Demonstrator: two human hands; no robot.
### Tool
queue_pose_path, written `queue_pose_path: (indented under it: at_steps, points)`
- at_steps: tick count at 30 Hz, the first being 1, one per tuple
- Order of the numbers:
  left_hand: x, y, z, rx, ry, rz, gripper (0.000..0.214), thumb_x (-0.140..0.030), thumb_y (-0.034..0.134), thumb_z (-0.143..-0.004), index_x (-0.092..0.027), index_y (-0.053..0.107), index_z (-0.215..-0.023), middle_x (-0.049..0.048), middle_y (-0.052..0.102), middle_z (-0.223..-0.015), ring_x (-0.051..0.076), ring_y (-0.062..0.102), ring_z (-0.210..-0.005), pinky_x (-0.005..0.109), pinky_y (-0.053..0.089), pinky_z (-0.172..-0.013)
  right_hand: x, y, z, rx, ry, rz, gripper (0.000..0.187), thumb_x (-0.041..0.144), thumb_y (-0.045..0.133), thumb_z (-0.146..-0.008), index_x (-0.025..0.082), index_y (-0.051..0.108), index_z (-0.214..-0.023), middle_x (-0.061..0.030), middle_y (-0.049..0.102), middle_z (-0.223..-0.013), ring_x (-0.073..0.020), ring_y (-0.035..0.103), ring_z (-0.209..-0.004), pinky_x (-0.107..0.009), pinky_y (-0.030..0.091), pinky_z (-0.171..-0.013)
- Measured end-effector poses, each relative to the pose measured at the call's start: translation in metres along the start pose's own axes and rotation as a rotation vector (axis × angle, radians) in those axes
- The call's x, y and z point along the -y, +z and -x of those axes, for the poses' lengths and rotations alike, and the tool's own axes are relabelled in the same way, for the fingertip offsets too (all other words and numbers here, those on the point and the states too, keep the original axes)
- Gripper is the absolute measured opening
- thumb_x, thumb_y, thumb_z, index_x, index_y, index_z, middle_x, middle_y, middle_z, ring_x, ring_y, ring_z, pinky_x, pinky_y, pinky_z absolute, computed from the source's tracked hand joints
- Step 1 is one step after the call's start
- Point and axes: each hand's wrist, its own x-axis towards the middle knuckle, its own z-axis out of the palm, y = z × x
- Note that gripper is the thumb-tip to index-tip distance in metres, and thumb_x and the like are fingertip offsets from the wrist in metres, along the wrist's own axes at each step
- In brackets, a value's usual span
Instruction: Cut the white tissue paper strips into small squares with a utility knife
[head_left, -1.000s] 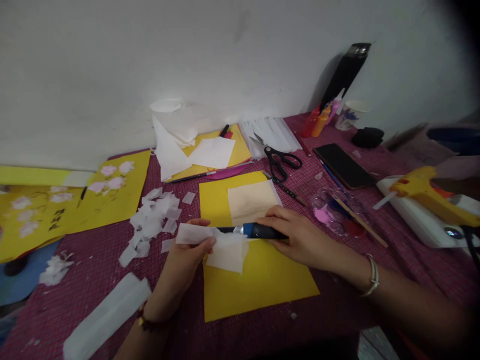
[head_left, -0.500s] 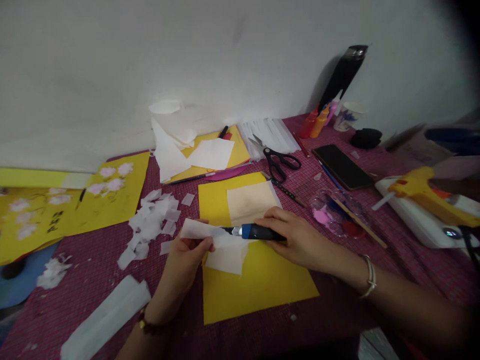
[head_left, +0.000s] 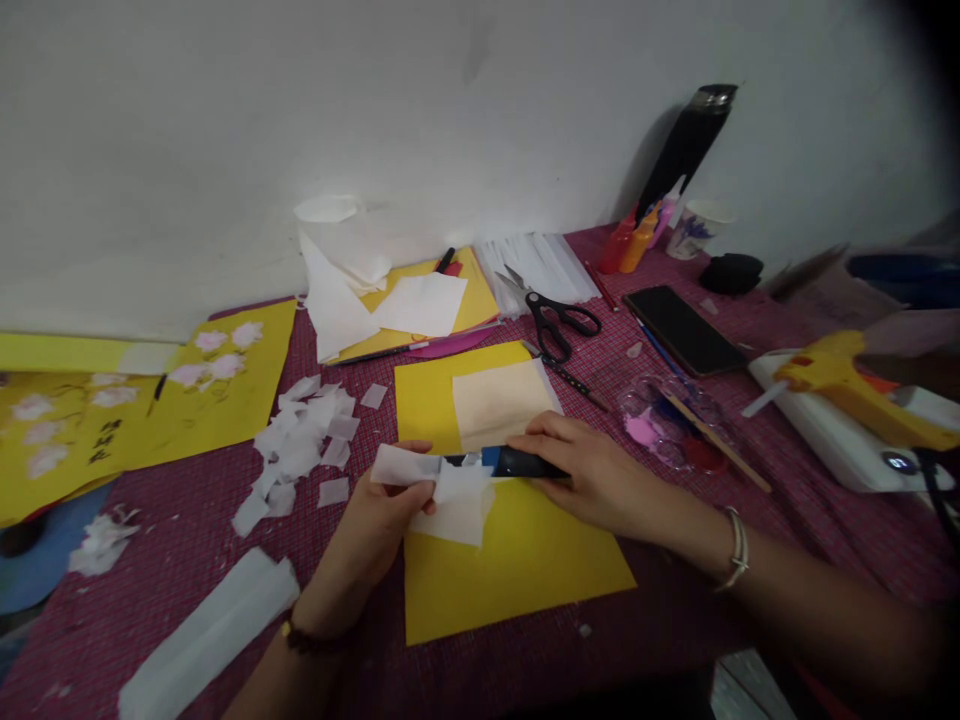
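My left hand (head_left: pixel 379 520) pinches a piece of white tissue paper (head_left: pixel 442 492) above a yellow sheet (head_left: pixel 510 560). My right hand (head_left: pixel 592 475) grips a blue and black utility knife (head_left: pixel 510 462), its blade end lying against the tissue near my left fingers. A cream paper square (head_left: pixel 501 402) lies on the yellow sheet just behind the knife. A pile of small white paper scraps (head_left: pixel 304 440) sits to the left of my left hand.
Black scissors (head_left: pixel 559 322), a black phone (head_left: pixel 684 330), a yellow glue gun (head_left: pixel 855 385) on a white box, paint bottles (head_left: pixel 634 240), a black flask (head_left: pixel 686 145) and a cup (head_left: pixel 701 228) lie to the right. Yellow flower artwork (head_left: pixel 142 400) lies left; a folded tissue strip (head_left: pixel 202 635) is near the front.
The knife has slid a little leftward along the tissue and my left hand has shifted slightly right with the paper. The rest of the table looks the same.
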Motion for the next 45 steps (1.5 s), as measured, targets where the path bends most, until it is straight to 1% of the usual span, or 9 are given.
queue_pose_path:
  at_steps: [3, 6, 12, 21, 28, 31, 37, 40, 45]
  points:
    - [0.000, -0.004, -0.003, 0.016, -0.029, 0.048, 0.031, -0.018, 0.071, -0.056, -0.015, 0.067, -0.087, -0.0039, 0.062, -0.057, 0.011, 0.051, -0.049, 0.021, 0.037, -0.049, -0.002, -0.005, 0.001, -0.005, 0.001, 0.002, 0.051, 0.004, 0.056, -0.080, 0.024, 0.057, -0.127, -0.0088, 0.060, -0.110, -0.0217, 0.059, -0.101, -0.037, 0.051, -0.087]
    - [0.001, -0.007, -0.005, 0.001, -0.013, 0.078, 0.029, -0.018, 0.073, -0.055, -0.015, 0.068, -0.083, -0.0028, 0.064, -0.059, 0.010, 0.051, -0.049, 0.021, 0.037, -0.049, -0.003, -0.006, 0.002, 0.004, 0.001, -0.005, 0.052, 0.004, 0.056, -0.080, 0.025, 0.056, -0.128, -0.0085, 0.059, -0.110, -0.0216, 0.059, -0.101, -0.037, 0.051, -0.087]
    - [0.004, -0.010, -0.006, 0.000, -0.009, 0.008, 0.013, -0.023, 0.075, -0.058, -0.015, 0.065, -0.061, -0.0003, 0.063, -0.057, 0.011, 0.052, -0.051, 0.021, 0.038, -0.049, -0.001, -0.002, 0.001, -0.004, 0.011, -0.011, 0.051, 0.005, 0.057, -0.080, 0.024, 0.056, -0.128, -0.0087, 0.058, -0.112, -0.0214, 0.058, -0.103, -0.037, 0.050, -0.089]
    - [0.010, -0.007, -0.003, 0.055, -0.039, -0.014, 0.017, -0.027, 0.076, -0.061, -0.015, 0.064, -0.058, 0.0008, 0.065, -0.058, 0.012, 0.053, -0.051, 0.022, 0.039, -0.050, 0.001, 0.006, 0.001, -0.012, 0.031, -0.024, 0.049, 0.005, 0.057, -0.080, 0.023, 0.056, -0.125, -0.0080, 0.058, -0.113, -0.0207, 0.058, -0.104, -0.037, 0.050, -0.091]
    - [0.006, -0.004, -0.002, -0.016, -0.037, 0.192, 0.027, -0.039, 0.078, -0.065, -0.018, 0.062, -0.058, 0.0007, 0.063, -0.051, 0.013, 0.057, -0.049, 0.023, 0.044, -0.052, -0.004, 0.007, 0.002, -0.033, 0.030, -0.018, 0.051, 0.005, 0.057, -0.080, 0.023, 0.055, -0.127, -0.0082, 0.057, -0.114, -0.0204, 0.058, -0.105, -0.036, 0.050, -0.091]
    - [0.007, -0.005, -0.003, 0.012, -0.037, 0.247, 0.028, -0.041, 0.075, -0.068, -0.020, 0.062, -0.055, 0.0036, 0.066, -0.055, 0.015, 0.059, -0.050, 0.027, 0.048, -0.055, -0.004, 0.006, 0.002, -0.042, 0.032, -0.006, 0.051, 0.006, 0.057, -0.079, 0.023, 0.055, -0.127, -0.0083, 0.057, -0.114, -0.0209, 0.058, -0.105, -0.037, 0.051, -0.091]
    - [0.004, -0.009, -0.001, 0.120, -0.023, 0.008, 0.038, -0.050, 0.069, -0.074, -0.016, 0.069, -0.057, 0.0088, 0.069, -0.060, 0.015, 0.058, -0.050, 0.026, 0.045, -0.053, -0.001, 0.005, 0.002, -0.032, 0.029, 0.002, 0.052, 0.005, 0.057, -0.080, 0.024, 0.054, -0.128, -0.0084, 0.057, -0.115, -0.0207, 0.058, -0.105, -0.036, 0.050, -0.091]
    - [0.001, -0.009, -0.001, 0.116, 0.003, -0.099, 0.041, -0.052, 0.070, -0.071, -0.015, 0.069, -0.054, 0.0074, 0.066, -0.054, 0.013, 0.055, -0.047, 0.025, 0.042, -0.051, 0.000, 0.005, 0.002, -0.025, 0.030, -0.008, 0.050, 0.005, 0.057, -0.079, 0.022, 0.055, -0.127, -0.0085, 0.058, -0.114, -0.0201, 0.058, -0.105, -0.034, 0.050, -0.091]
    - [0.000, -0.005, -0.002, 0.128, 0.038, -0.191, 0.034, -0.044, 0.068, -0.072, -0.017, 0.066, -0.052, 0.0021, 0.063, -0.050, 0.012, 0.052, -0.047, 0.024, 0.040, -0.051, 0.003, 0.007, 0.002, -0.013, 0.047, -0.057, 0.049, 0.004, 0.056, -0.079, 0.022, 0.056, -0.125, -0.0073, 0.057, -0.112, -0.0186, 0.058, -0.104, -0.032, 0.049, -0.092]
